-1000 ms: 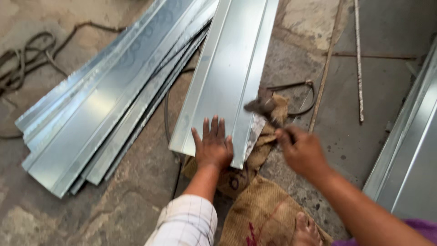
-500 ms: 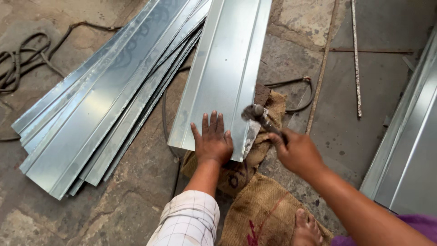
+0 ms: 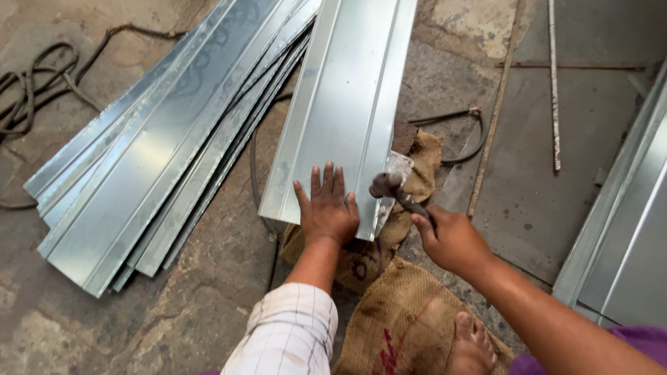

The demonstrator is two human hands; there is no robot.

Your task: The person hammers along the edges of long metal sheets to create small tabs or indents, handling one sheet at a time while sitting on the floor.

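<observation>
On the rough concrete floor [image 3: 174,326], a fanned stack of galvanised sheet-metal strips [image 3: 160,160] was seen at the left. More folded sheet metal [image 3: 625,229] was noted along the right edge of the view. Between them, a single folded sheet-metal panel [image 3: 347,97] was laid lengthwise, its near end resting over burlap sacking [image 3: 403,319] spread on the floor. A coil of dark cable [image 3: 35,97] was recorded at the far left, and a thin metal rod [image 3: 554,83] well apart at the upper right. The left hand [image 3: 328,208] was pressed flat on the panel's near end, fingers spread apart. The right hand [image 3: 451,239] was clenched around the handle of a hammer [image 3: 392,191], whose head was held just at the panel's right-hand folded edge; whether contact was made could not be told. A bare foot [image 3: 472,344] was set on the sacking below the right forearm.
</observation>
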